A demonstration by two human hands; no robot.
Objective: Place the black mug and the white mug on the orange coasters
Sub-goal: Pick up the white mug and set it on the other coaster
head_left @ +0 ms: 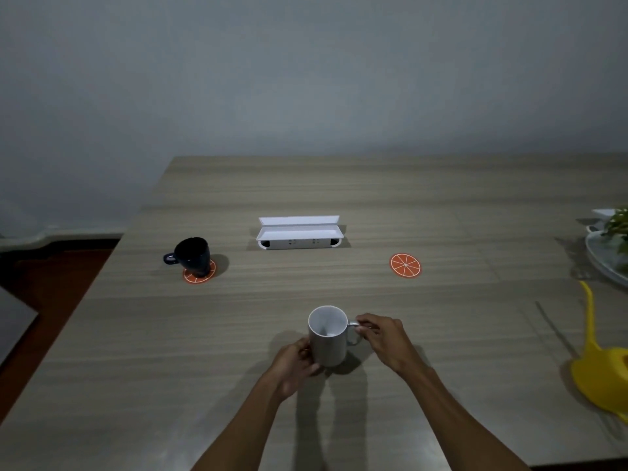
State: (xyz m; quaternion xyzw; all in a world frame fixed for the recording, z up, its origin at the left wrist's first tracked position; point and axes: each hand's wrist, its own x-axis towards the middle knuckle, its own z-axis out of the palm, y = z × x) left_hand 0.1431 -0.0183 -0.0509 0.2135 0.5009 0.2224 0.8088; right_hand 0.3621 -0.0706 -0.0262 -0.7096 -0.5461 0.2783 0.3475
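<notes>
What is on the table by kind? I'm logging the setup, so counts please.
Mugs: 2, black and white
Orange coasters: 2, left and right
White socket box: 1
Yellow watering can: 1
Plant tray: 1
Total: 7

2 mugs, 1 black mug (192, 256) & 1 white mug (328, 336), 2 orange coasters (405, 265), 2 hands, left hand (295, 365), right hand (385, 338), 1 white socket box (299, 232), 1 yellow watering can (601, 368), 1 plant (618, 226)

left coaster (199, 274) partly under black mug (191, 253), plant (617, 226) cut off
</notes>
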